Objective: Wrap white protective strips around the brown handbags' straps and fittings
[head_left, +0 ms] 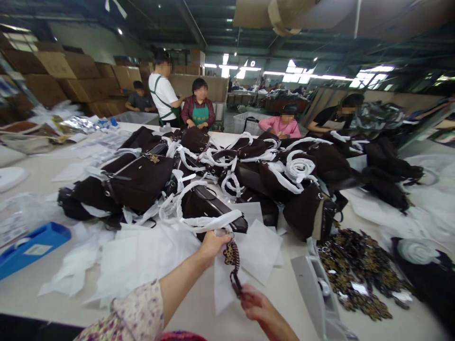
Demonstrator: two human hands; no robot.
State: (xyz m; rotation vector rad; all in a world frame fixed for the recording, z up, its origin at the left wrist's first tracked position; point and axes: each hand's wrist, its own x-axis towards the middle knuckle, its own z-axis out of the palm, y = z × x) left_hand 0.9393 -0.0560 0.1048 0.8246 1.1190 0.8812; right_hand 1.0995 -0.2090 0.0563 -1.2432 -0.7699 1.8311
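My left fingers point(219, 240) clamp top of charm point(230, 255), right fingers point(249, 300) its lower end; bare tabletop point(280, 291) rightward, handbags point(199, 202) just ahead, contents hidden.

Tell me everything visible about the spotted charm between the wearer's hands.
The charm has a flat tan-gold piece with dark spots, beside a dark brown coiled cord that looks like plastic. Below it is a dark, looped end piece, perhaps a clasp. The left grip pinches the top and the right grip the bottom, so it runs steeply between them, above white sheets. Finer details are too small to tell.
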